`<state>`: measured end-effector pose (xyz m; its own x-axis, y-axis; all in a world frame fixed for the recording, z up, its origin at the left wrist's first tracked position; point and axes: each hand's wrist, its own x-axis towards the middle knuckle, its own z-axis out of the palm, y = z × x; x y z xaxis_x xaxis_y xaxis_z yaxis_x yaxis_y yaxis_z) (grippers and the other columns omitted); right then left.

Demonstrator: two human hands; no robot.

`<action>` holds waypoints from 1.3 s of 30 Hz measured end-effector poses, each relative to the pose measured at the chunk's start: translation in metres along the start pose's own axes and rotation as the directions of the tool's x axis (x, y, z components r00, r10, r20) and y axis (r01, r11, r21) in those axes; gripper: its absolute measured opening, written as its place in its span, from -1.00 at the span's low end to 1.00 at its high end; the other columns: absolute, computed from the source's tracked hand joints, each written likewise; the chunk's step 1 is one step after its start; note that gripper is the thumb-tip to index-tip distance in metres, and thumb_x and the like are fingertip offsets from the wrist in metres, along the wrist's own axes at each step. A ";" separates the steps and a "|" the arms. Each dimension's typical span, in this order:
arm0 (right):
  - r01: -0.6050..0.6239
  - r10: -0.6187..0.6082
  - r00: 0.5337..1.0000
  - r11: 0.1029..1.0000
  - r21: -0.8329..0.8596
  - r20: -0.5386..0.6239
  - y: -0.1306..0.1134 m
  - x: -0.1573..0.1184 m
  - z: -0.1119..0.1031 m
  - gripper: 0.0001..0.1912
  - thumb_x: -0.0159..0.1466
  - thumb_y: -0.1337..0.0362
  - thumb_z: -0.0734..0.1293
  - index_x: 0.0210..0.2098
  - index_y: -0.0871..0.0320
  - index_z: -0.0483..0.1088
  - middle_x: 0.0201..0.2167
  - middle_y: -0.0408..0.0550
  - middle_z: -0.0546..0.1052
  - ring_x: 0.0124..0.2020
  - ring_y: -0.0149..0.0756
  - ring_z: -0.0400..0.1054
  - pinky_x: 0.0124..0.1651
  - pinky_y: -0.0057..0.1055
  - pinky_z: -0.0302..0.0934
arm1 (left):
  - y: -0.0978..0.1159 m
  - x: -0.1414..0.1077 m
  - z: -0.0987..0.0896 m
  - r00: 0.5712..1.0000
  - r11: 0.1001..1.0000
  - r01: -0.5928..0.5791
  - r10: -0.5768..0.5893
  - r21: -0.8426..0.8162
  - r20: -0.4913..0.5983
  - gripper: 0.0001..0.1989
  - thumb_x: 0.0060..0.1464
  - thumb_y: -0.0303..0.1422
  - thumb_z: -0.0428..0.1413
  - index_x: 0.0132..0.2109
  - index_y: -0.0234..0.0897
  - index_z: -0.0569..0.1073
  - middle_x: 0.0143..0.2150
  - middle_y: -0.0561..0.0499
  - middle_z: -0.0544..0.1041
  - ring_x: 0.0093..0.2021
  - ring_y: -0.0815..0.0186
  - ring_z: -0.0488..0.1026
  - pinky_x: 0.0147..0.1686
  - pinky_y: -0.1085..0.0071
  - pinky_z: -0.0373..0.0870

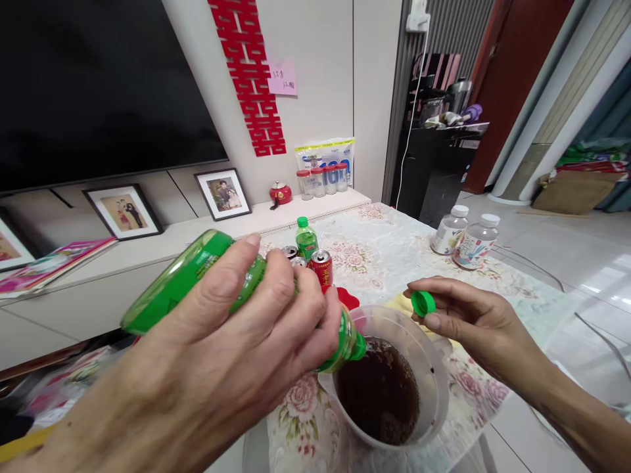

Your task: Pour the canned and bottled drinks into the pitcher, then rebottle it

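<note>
My left hand (246,335) is wrapped round a green plastic bottle (192,269), tipped so that its neck points down to the right over a clear plastic tub (436,394). Dark brown liquid (377,401) with bubbles fills part of the tub. The bottle's mouth is at the tub's inner left side; I cannot tell whether liquid is flowing out. To the right of the tub, my right hand (463,312) pinches a green bottle cap (422,303) between thumb and fingers. Behind the tub stand another green bottle (306,240) with its cap on and a red drink can (322,268).
More can tops show beside the red can. Two white-capped clear jars (476,243) stand at the table's right side. A flowered tablecloth (300,410) covers the table. Along the wall, a ledge (266,215) bears framed photos (224,194), a red pot (280,194) and several red-lidded jars (319,184).
</note>
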<state>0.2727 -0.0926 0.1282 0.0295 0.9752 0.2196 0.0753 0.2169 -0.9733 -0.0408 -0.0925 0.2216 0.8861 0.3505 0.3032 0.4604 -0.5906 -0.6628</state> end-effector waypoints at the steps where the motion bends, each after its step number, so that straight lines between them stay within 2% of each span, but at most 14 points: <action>1: 0.001 -0.001 1.000 1.000 0.002 -0.001 0.000 0.000 0.000 -0.63 0.10 0.12 0.64 -0.11 0.04 0.67 -0.17 0.01 0.66 -0.23 -0.23 0.58 -0.14 -0.37 0.54 | 0.001 -0.001 0.000 1.000 0.998 0.019 -0.019 -0.053 -0.003 -0.43 0.26 -0.65 -0.16 0.23 -0.10 0.46 0.14 -0.04 0.46 0.45 -0.04 0.26 0.51 -0.21 -0.06; 5: -0.012 0.012 1.000 0.999 0.046 0.012 0.000 0.001 -0.001 -0.63 0.10 0.16 0.65 -0.09 -0.02 0.66 -0.17 -0.03 0.67 -0.21 -0.30 0.58 -0.16 -0.50 0.51 | 0.002 -0.004 0.002 0.999 0.993 0.043 -0.042 -0.107 0.011 -0.43 0.23 -0.66 -0.08 0.27 -0.10 0.42 0.22 -0.03 0.44 0.48 -0.09 0.18 0.50 -0.26 -0.05; 8: -0.017 0.013 0.998 0.997 0.069 0.055 -0.001 0.002 -0.001 -0.67 0.13 0.19 0.64 -0.10 -0.09 0.66 -0.20 -0.11 0.68 -0.22 -0.42 0.56 -0.19 -0.65 0.44 | -0.002 -0.005 0.006 0.996 0.994 0.081 -0.078 -0.073 0.053 -0.38 0.19 -0.66 -0.07 0.28 -0.03 0.39 0.19 -0.02 0.47 0.39 -0.07 0.30 0.42 -0.29 0.15; 10: -0.025 0.019 0.997 0.998 0.065 0.080 -0.001 0.003 -0.002 -0.69 0.15 0.17 0.63 -0.10 -0.11 0.65 -0.20 -0.13 0.67 -0.22 -0.45 0.55 -0.17 -0.68 0.43 | -0.007 -0.004 0.012 0.984 0.990 0.135 -0.128 -0.048 0.122 -0.34 0.15 -0.67 -0.04 0.29 0.02 0.36 0.15 -0.04 0.51 0.28 -0.07 0.42 0.32 -0.25 0.31; 14: -0.003 0.002 0.994 1.000 0.009 0.105 -0.004 0.003 0.000 -0.70 0.21 0.13 0.60 -0.06 -0.13 0.64 -0.17 -0.13 0.66 -0.19 -0.44 0.55 -0.12 -0.63 0.43 | -0.012 -0.003 0.033 0.917 0.967 0.251 -0.225 -0.038 0.329 -0.29 0.04 -0.68 0.06 0.31 -0.07 0.35 0.04 -0.12 0.58 0.03 -0.12 0.53 0.03 -0.15 0.48; 17: 0.130 -0.113 0.984 0.984 -0.123 0.135 -0.007 0.004 0.004 -0.72 0.26 0.13 0.56 -0.03 -0.14 0.62 -0.11 -0.16 0.64 -0.16 -0.42 0.53 -0.10 -0.59 0.44 | -0.012 -0.004 0.052 0.868 0.929 0.345 -0.261 -0.133 0.423 -0.30 -0.01 -0.64 0.13 0.29 -0.12 0.36 0.03 -0.12 0.59 -0.01 -0.11 0.54 -0.12 -0.01 0.47; 19: 0.274 -0.238 0.956 0.934 -0.229 0.172 -0.009 0.007 0.008 -0.73 0.30 0.17 0.53 -0.01 -0.12 0.59 -0.07 -0.18 0.62 -0.11 -0.41 0.52 -0.08 -0.55 0.43 | -0.009 -0.005 0.064 0.859 0.876 0.407 -0.271 -0.258 0.434 -0.32 0.01 -0.57 0.17 0.29 -0.10 0.34 0.07 -0.10 0.58 0.03 -0.06 0.52 -0.12 0.06 0.44; 22: 0.483 -0.424 0.875 0.804 -0.346 0.235 -0.013 0.013 0.017 -0.71 0.35 0.27 0.48 0.05 -0.02 0.51 -0.08 -0.16 0.61 -0.11 -0.40 0.50 -0.06 -0.50 0.40 | -0.005 -0.007 0.077 0.861 0.789 0.466 -0.299 -0.401 0.411 -0.33 0.07 -0.46 0.19 0.32 -0.09 0.28 0.15 -0.09 0.55 0.09 -0.03 0.49 -0.08 0.09 0.39; 24: 0.572 -0.502 0.820 0.719 -0.395 0.275 -0.015 0.017 0.023 -0.70 0.35 0.34 0.47 0.06 0.06 0.47 -0.12 -0.15 0.59 -0.17 -0.43 0.47 -0.09 -0.51 0.38 | -0.002 -0.008 0.082 0.863 0.745 0.481 -0.311 -0.462 0.398 -0.31 0.06 -0.46 0.19 0.34 -0.08 0.26 0.21 -0.10 0.53 0.13 -0.02 0.48 -0.06 0.10 0.37; 27: 0.652 -0.576 0.755 0.610 -0.450 0.314 -0.018 0.022 0.030 -0.72 0.36 0.39 0.45 0.05 0.15 0.44 -0.17 -0.13 0.57 -0.21 -0.45 0.43 -0.12 -0.53 0.34 | 0.001 -0.009 0.086 0.869 0.711 0.483 -0.318 -0.511 0.379 -0.27 0.01 -0.49 0.17 0.33 -0.06 0.27 0.23 -0.09 0.52 0.15 -0.02 0.47 -0.04 0.13 0.35; 32: 0.740 -0.643 0.665 0.502 -0.447 0.379 -0.020 0.028 0.036 -0.74 0.42 0.40 0.39 0.09 0.20 0.42 -0.06 -0.02 0.57 -0.03 -0.36 0.46 0.02 -0.47 0.32 | 0.004 -0.012 0.089 0.868 0.689 0.490 -0.334 -0.534 0.367 -0.24 -0.04 -0.51 0.16 0.34 -0.07 0.27 0.21 -0.08 0.53 0.13 -0.03 0.47 -0.03 0.11 0.33; 35: 0.758 -0.641 0.644 0.463 -0.459 0.418 -0.022 0.031 0.037 -0.77 0.46 0.36 0.35 0.09 0.22 0.40 -0.07 0.03 0.57 -0.03 -0.32 0.46 0.00 -0.43 0.33 | 0.007 -0.012 0.088 0.863 0.673 0.502 -0.347 -0.544 0.368 -0.23 -0.06 -0.56 0.13 0.33 -0.07 0.27 0.20 -0.07 0.53 0.13 -0.01 0.46 -0.06 0.14 0.33; 39: 0.718 -0.577 0.684 0.427 -0.550 0.445 -0.026 0.036 0.037 -0.77 0.53 0.21 0.25 0.01 0.26 0.41 -0.23 -0.01 0.55 -0.22 -0.31 0.46 -0.19 -0.40 0.32 | 0.013 -0.009 0.086 0.840 0.674 0.539 -0.387 -0.506 0.379 -0.21 -0.06 -0.60 0.13 0.34 -0.11 0.25 0.19 -0.10 0.53 0.12 0.00 0.46 -0.06 0.15 0.32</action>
<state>0.2348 -0.0616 0.1588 -0.4672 0.5624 0.6823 0.6016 0.7677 -0.2209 -0.0473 -0.0411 0.1514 0.5464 0.7989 0.2515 0.8145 -0.5768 0.0628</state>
